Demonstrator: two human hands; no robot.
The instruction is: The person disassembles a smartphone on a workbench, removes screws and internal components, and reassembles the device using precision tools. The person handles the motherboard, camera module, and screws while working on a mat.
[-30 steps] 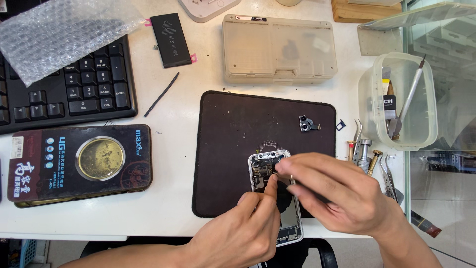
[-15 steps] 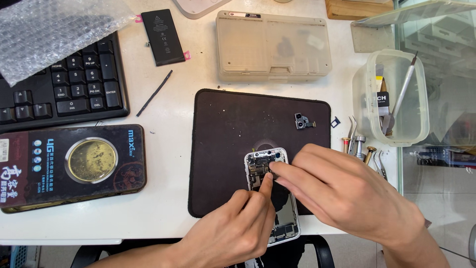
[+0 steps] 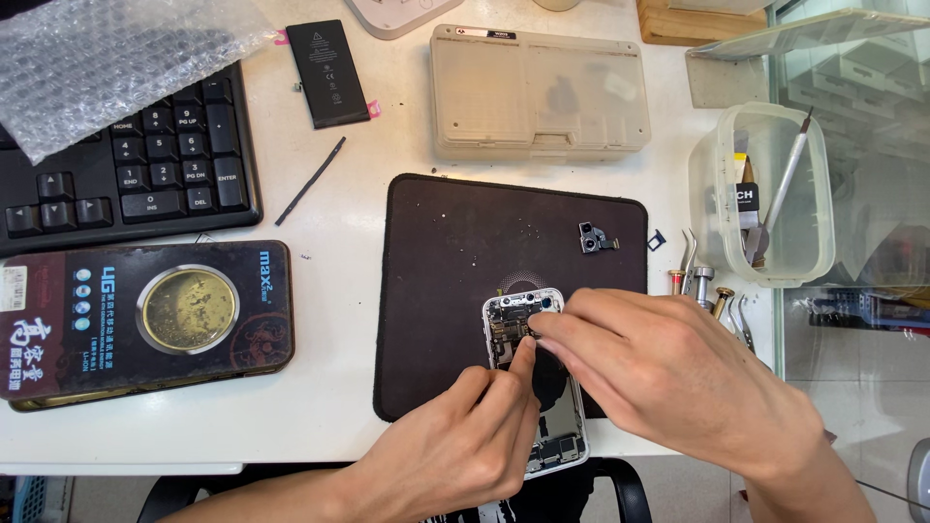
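An opened phone body [image 3: 518,324] with bare circuit parts lies on a dark brown work mat [image 3: 465,242] near the table's front edge. My left hand [image 3: 465,436] rests over its lower half, the index finger pointing at the circuit area near the top. Coming from the right, my right hand [image 3: 668,373] has its fingertips pinched together over the same spot. Whatever sits between those fingertips is too small to make out. A small camera module [image 3: 593,237] lies loose on the mat, further back.
A black keyboard [image 3: 126,165] under bubble wrap [image 3: 107,58] at back left, a dark flat box [image 3: 145,320] in front of it. A loose battery [image 3: 327,73], a thin black strip [image 3: 310,181], a beige case [image 3: 538,92], a clear tub [image 3: 765,194] with tools, tweezers and screwdrivers [image 3: 702,286] right.
The view has shifted a little. Both hands stay on the phone, with the fingertips settling closer together at its upper part.
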